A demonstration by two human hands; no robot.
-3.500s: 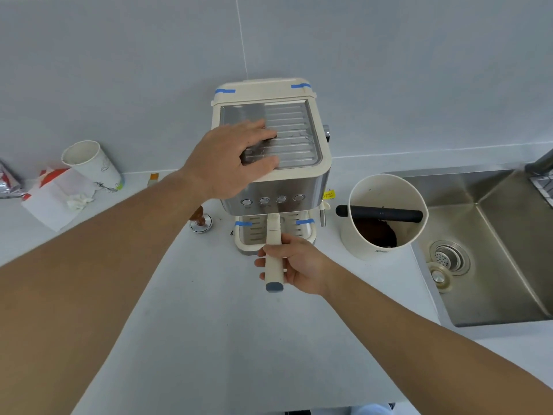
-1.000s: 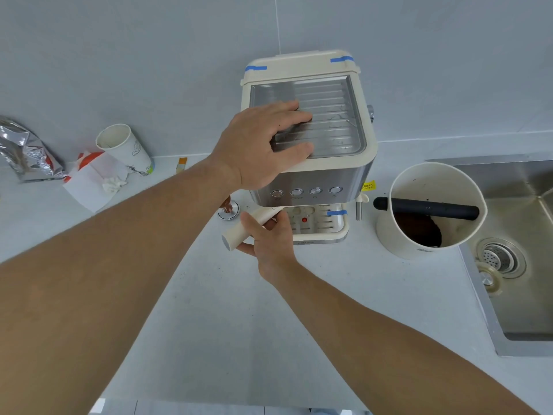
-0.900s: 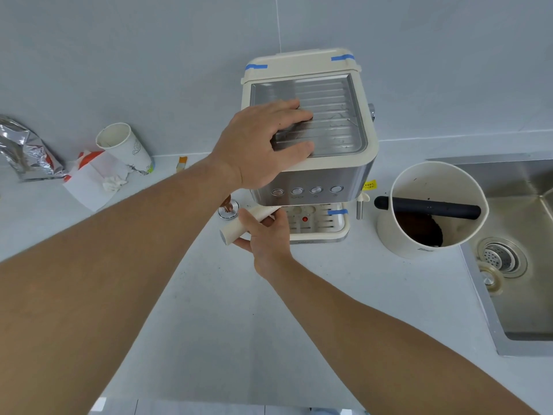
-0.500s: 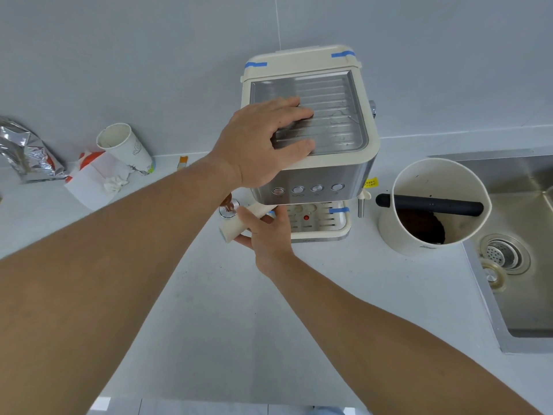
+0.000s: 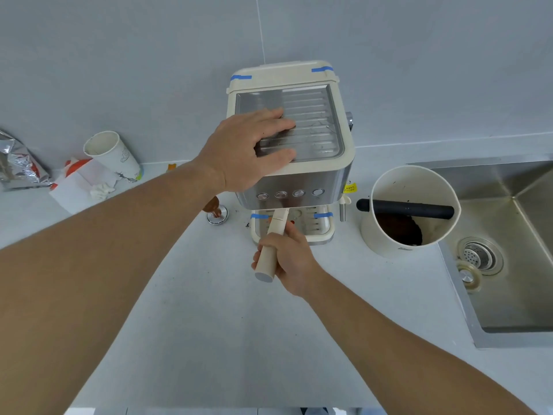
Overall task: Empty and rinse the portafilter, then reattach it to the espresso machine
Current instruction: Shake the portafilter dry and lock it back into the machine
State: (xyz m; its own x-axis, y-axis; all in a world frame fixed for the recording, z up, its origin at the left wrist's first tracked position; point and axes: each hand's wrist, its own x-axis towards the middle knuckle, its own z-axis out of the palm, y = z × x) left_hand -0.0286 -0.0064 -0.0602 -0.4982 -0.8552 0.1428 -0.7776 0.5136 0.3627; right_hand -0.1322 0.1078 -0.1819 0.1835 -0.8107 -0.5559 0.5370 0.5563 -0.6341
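At the far left of the table (image 5: 209, 339) lie a foil bag (image 5: 18, 166) and a paper cup (image 5: 112, 155) leaning on a white packet. My left hand (image 5: 248, 148) lies flat, fingers spread, on top of the espresso machine (image 5: 311, 175). My right hand (image 5: 288, 259) is wrapped around the portafilter (image 5: 273, 244) handle, which points toward me from under the machine's front. To the right stands a bin (image 5: 410, 211) with coffee grounds, then the sink (image 5: 508, 250).
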